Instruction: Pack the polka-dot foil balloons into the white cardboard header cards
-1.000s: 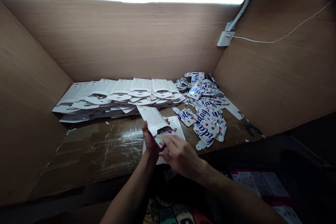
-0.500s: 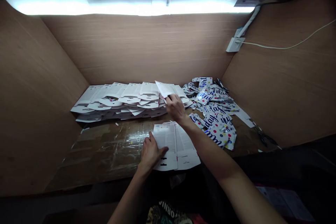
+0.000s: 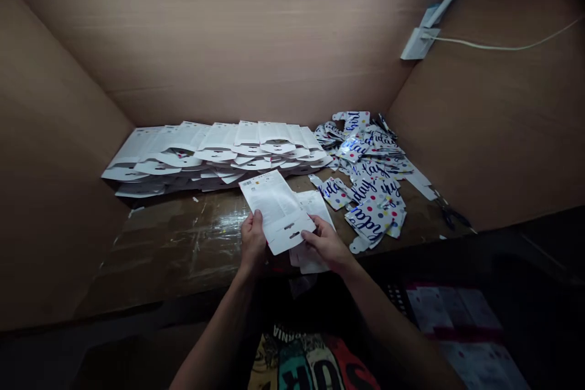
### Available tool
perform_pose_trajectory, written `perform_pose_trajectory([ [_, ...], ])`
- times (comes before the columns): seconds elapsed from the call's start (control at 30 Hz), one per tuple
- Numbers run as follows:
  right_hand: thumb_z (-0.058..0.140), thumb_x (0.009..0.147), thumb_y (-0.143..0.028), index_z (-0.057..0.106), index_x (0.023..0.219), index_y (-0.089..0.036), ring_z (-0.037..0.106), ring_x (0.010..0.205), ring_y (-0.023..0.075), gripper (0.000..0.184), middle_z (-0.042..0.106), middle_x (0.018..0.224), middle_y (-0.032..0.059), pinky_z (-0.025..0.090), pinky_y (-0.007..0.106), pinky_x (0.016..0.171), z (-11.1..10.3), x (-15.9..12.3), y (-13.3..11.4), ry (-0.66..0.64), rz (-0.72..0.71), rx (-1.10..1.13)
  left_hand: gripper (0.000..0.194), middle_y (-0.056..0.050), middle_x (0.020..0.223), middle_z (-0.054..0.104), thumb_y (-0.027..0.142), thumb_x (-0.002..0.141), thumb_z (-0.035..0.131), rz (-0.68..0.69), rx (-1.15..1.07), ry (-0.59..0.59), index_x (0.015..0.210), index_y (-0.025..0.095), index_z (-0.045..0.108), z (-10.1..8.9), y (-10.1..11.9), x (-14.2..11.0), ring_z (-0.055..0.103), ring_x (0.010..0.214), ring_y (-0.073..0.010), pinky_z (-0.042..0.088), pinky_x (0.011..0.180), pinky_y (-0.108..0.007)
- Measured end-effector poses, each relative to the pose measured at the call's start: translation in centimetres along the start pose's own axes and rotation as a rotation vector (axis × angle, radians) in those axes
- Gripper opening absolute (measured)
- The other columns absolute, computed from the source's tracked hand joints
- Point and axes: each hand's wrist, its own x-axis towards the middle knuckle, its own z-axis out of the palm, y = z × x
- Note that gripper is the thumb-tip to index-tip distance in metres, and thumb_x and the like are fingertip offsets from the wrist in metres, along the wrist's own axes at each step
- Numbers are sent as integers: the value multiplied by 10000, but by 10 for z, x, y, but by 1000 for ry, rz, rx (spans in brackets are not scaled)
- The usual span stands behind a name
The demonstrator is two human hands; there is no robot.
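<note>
Held packet: one white packet (image 3: 274,201) lies between the two hands, above the surface (image 3: 183,250), its slotted flap toward the right hand (image 3: 328,245).
Left fingers: closed narrowly on the packet's left edge, thumb on top; the left hand (image 3: 253,242) hides the rest.
Right fingers: pinching the flap at its right end, thumb near the slots.
Under the held packet: white packets (image 3: 316,202) lying flat, partly covered; exact number unclear.
Back row: overlapping white packets (image 3: 217,136), too layered to count.
Right pile: many dotted pieces with blue lettering (image 3: 369,210), overlapping, uncountable.
Cutting tool: one, dark-handled (image 3: 452,216), by the right wall.
Hands: two, both touching the held packet.
</note>
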Motion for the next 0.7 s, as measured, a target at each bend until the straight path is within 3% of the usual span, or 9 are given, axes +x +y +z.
perform_pose_trajectory([
  [0.07, 799, 783, -447, 664, 1236, -180, 595, 606, 123, 543, 750, 938, 41, 474, 244, 556, 2, -14, 2, -66, 157, 292, 482, -116, 945, 803, 562, 876, 739, -184, -228, -124, 1119, 147, 709, 13, 4, -8, 769, 849, -294, 619, 790, -404],
  [0.17, 836, 722, -382, 688, 1082, -161, 488, 485, 68, 448, 679, 702, -23, 355, 178, 457, 2, -25, -3, -67, 267, 454, 816, -215, 1205, 768, 741, 846, 663, -489, -483, -467, 1361, 108, 644, 23, 12, -19, 695, 1202, -447, 556, 1011, -601],
  [0.23, 829, 720, -381, 678, 981, -156, 426, 433, 61, 376, 598, 567, -56, 278, 165, 414, 1, -29, -4, -87, 311, 445, 1033, -251, 1362, 694, 855, 773, 638, -571, -553, -636, 1482, 108, 559, 25, 16, -25, 593, 1341, -502, 487, 1078, -677],
  [0.3, 808, 752, -452, 652, 900, -164, 347, 390, 58, 359, 513, 478, -81, 225, 172, 390, 1, -33, -1, -84, 322, 404, 1130, -254, 1444, 641, 899, 724, 643, -579, -565, -721, 1543, 133, 502, 27, 17, -28, 562, 1373, -510, 472, 1087, -695],
  [0.37, 757, 812, -567, 636, 852, -173, 313, 381, 66, 415, 465, 450, -88, 226, 189, 383, 2, -35, 5, -45, 295, 322, 1133, -245, 1464, 630, 902, 723, 648, -572, -547, -741, 1557, 151, 492, 30, 15, -29, 577, 1361, -499, 485, 1082, -681],
  [0.43, 701, 872, -625, 657, 867, -168, 405, 438, 94, 459, 547, 531, -46, 309, 209, 415, 5, -38, 11, 41, 186, 183, 1114, -240, 1440, 650, 892, 744, 650, -552, -532, -709, 1551, 138, 502, 34, 11, -30, 608, 1331, -481, 509, 1073, -650],
  [0.53, 629, 968, -568, 698, 947, -171, 601, 677, 167, 404, 712, 796, 42, 471, 258, 599, 4, -42, 16, 233, -83, -111, 1124, -246, 1382, 686, 878, 771, 649, -552, -541, -646, 1547, 80, 498, 40, 4, -30, 629, 1316, -452, 529, 1079, -592],
  [0.6, 541, 1031, -505, 693, 886, -183, 621, 733, 192, 385, 711, 802, 59, 489, 288, 692, 0, -46, 16, 320, -198, -316, 1125, -250, 1366, 695, 871, 790, 639, -554, -566, -625, 1557, 64, 482, 41, 0, -30, 618, 1339, -440, 525, 1095, -570],
  [0.7, 540, 1026, -451, 680, 821, -193, 628, 735, 201, 358, 695, 771, 66, 491, 309, 729, -10, -49, 11, 273, -245, -468, 1085, -243, 1423, 664, 862, 827, 604, -557, -598, -641, 1588, 103, 453, 41, -1, -29, 599, 1373, -421, 494, 1130, -575],
])
